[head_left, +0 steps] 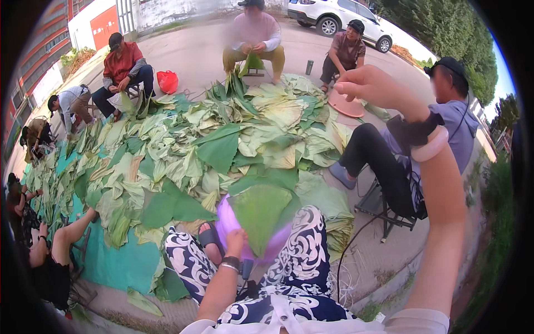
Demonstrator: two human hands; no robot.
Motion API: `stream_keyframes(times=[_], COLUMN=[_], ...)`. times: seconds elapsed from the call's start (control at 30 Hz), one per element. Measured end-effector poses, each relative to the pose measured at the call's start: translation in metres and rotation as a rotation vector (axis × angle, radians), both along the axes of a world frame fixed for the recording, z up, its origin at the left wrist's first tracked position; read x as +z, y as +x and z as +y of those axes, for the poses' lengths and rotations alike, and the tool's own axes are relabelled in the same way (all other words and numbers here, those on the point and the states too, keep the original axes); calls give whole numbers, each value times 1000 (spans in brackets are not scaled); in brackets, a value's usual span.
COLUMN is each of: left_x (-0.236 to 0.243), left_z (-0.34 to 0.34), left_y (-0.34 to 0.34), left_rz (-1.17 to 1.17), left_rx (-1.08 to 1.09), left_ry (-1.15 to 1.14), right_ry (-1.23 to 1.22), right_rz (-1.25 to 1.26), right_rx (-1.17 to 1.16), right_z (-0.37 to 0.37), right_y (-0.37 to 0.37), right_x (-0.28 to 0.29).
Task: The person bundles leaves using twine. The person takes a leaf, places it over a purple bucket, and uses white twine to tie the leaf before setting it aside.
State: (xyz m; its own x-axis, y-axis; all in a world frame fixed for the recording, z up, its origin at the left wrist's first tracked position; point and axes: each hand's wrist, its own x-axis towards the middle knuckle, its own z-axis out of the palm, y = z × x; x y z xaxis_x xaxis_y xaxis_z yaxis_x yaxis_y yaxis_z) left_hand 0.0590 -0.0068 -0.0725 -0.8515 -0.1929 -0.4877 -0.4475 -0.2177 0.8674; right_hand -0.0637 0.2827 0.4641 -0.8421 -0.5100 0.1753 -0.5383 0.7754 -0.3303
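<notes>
My left hand (237,240), low in the middle, is closed on the narrow lower end of a green leaf (258,210) that fans out over a purple object (225,217), partly hidden between my knees. My right hand (378,89) is raised high at the right, fingers loosely bent and apart, with nothing visible in them. It hangs in front of a pink round tray (346,111). Large flat and crumpled leaves (219,145) are heaped across the ground before me, some darker green, others pale and dried.
A person in lavender (453,128) sits close on my right. Several others sit or bend around the pile, one in red (117,67). A green sheet (125,270) lies under the leaves at left. A cord (345,256), red bag (167,81) and white car (345,19) are also visible.
</notes>
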Motion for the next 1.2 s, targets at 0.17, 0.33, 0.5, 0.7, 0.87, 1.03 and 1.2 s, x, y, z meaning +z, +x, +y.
stream_keyframes(times=[0.17,0.33,0.5,0.7,0.87,1.03,1.2], left_x=[40,119,191,208,197,199,201], left_z=[-10,-34,-91,-158,-163,-158,-143], left_y=[6,-2,-5,12,21,15,12], left_rz=[29,211,450,537,350,325,363], left_rx=[20,124,200,292,87,91,-57], left_ry=[215,273,-141,-969,-1211,-1263,-1531], right_ry=[64,-80,-299,-333,-462,-977,-1226], right_rz=[-18,-379,-658,-740,-521,-520,-806], right_rx=[-24,-286,-513,-582,-325,-343,-879], right_z=[22,72,142,161,96,-13,-55], right_y=[2,11,25,48,23,-7,-15], right_x=[-81,-176,-283,-365,-351,-346,-435])
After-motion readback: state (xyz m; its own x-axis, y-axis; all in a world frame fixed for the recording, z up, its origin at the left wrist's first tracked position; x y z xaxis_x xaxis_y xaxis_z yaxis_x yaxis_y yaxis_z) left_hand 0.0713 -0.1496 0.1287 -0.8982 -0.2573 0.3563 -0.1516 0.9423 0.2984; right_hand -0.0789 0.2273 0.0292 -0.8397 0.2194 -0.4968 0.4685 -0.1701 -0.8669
